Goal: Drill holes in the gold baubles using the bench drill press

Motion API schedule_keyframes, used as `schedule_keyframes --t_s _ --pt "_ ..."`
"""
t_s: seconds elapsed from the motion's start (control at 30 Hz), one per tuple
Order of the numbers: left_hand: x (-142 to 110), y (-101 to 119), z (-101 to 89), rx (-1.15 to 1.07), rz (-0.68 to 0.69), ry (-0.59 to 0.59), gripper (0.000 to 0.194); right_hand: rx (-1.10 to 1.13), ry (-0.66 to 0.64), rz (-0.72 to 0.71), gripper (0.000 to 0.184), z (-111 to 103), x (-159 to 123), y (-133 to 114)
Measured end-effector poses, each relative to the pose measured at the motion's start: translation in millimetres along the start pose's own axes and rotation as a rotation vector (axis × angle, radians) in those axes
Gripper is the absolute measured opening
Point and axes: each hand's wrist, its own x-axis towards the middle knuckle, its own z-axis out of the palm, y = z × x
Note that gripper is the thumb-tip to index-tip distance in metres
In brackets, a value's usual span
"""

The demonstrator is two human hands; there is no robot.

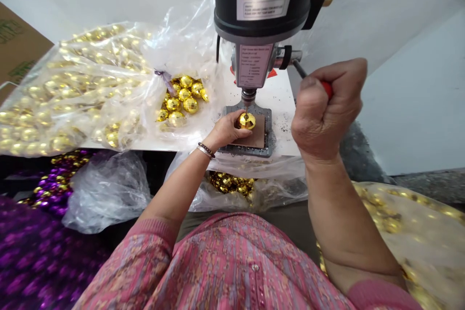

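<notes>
Pinning a gold ball (pixel 247 120) under the bit (pixel 246 110) of a bench drill (pixel 254 9): the ball sits on a brown pad (pixel 257 138) on the drill's metal base (pixel 264 149), directly below the chuck. Bit tip is at the top of the ball and looks to be touching, though contact is hard to confirm from this view. Left hand (pixel 225 131) is cupped round the ball from the near side of the drill, fingers closed on it, so that's a firm hold pressing it down on the pad. Right hand (pixel 327 106) is a tight fist round the red handle (pixel 327 88) of a thin dark-shafted tool, raised to the right of the drill, with the shaft running toward the drill head. Step in hand reads as drilling or piercing the top of the ball. Next move calls for the ball staying centred and dead still under the bit, since the shiny surface looks slippery. Left of the drill: a clear plastic bag (pixel 72 87) full of gold balls, with a loose cluster (pixel 181 99) at its mouth. Near side of the drill: another bag of gold balls (pixel 228 184), with purple balls (pixel 54 184) further left.
</notes>
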Motion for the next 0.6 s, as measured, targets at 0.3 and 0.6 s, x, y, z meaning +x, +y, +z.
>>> schedule_keyframes --t_s 0.3,0.6 --pt "1 -2 3.1 0.030 0.028 0.018 0.059 -0.063 0.238 -0.097 0.035 22 -22 18" --pt "2 2 5.4 0.004 -0.014 0.012 0.061 -0.046 0.232 -0.153 0.041 21 -16 15"
